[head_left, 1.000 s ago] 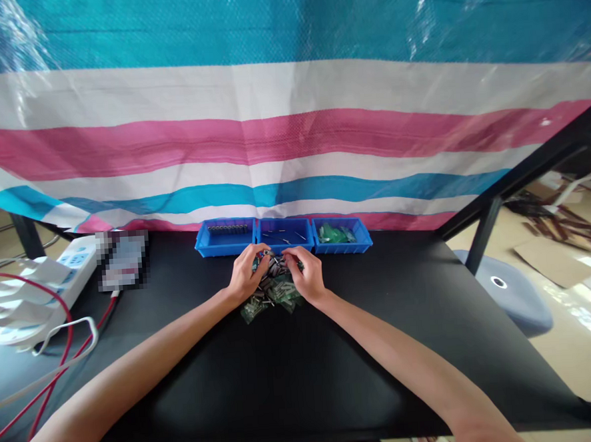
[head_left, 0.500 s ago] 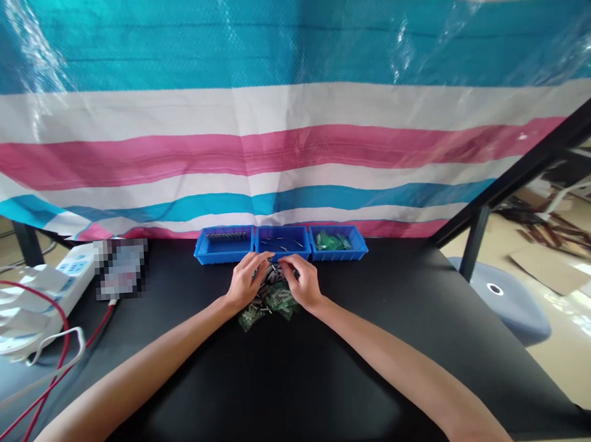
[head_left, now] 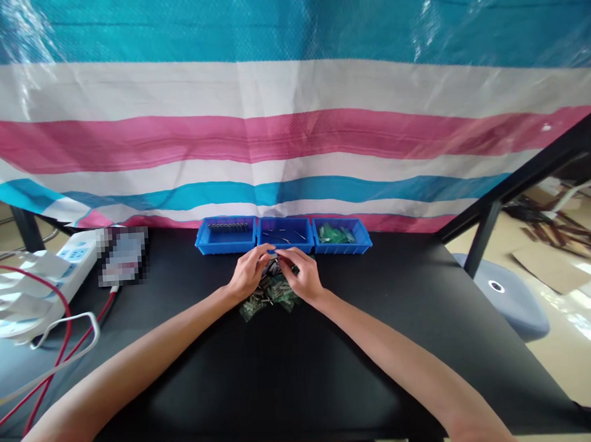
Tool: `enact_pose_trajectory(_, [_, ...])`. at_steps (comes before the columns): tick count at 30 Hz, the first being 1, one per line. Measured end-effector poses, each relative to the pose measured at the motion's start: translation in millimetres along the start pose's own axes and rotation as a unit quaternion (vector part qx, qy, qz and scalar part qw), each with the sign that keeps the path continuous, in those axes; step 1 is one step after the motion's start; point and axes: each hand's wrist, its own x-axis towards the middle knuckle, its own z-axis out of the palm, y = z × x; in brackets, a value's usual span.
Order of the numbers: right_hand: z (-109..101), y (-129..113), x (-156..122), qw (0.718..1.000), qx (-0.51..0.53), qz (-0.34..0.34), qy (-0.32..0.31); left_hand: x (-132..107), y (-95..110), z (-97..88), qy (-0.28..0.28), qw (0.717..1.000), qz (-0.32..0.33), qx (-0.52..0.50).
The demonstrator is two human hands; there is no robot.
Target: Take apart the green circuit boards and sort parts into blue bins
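Observation:
My left hand (head_left: 249,272) and my right hand (head_left: 301,272) meet at the fingertips over a pile of small metal parts and greenish clear packets (head_left: 274,294). Fingers of both hands are bent and pinched around something small that I cannot make out. Just beyond them stand three blue bins in a row. In the left bin (head_left: 225,246) a line of short metal cylinders (head_left: 228,228) lies along the back. A few thin metal pieces lie in the middle bin (head_left: 286,245). The right bin (head_left: 343,249) has green packets (head_left: 335,233) in it.
At the left of the black table (head_left: 265,383) lie a white power strip (head_left: 77,251), red and white cables, and a blurred-out device (head_left: 122,255). A striped sheet (head_left: 280,135) hangs behind the bins. A grey stool (head_left: 505,301) stands beyond the right edge.
The view has tilted down slightly. My two hands have drawn closer, and their fingertips now come together above the pile. The bins look the same.

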Motion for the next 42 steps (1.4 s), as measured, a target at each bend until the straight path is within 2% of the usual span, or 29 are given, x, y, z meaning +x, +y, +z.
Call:
enact_pose_trajectory(10, [2,0,-1,1.000,-0.005,0.005,-0.019,-1,-2,-0.2,-0.003,1.000,0.012,-0.006])
enact_pose_trajectory(18, [0,1,1,0.999,-0.011,0.026,0.035,2,3,-1.0,0.000,1.000,0.003,-0.001])
enact_pose_trajectory(26, [0,-1,2,0.999,-0.025,0.019,0.022,4,1,0.1,0.021,1.000,0.022,0.003])
enact_pose_trajectory(34, [0,0,1,0.999,-0.035,0.023,0.010,5,11,-4.8,0.018,0.999,0.029,-0.014])
enact_pose_trajectory(42, [0,-2,2,0.999,-0.028,0.029,0.029,4,16,-7.7,0.029,0.999,-0.014,-0.006])
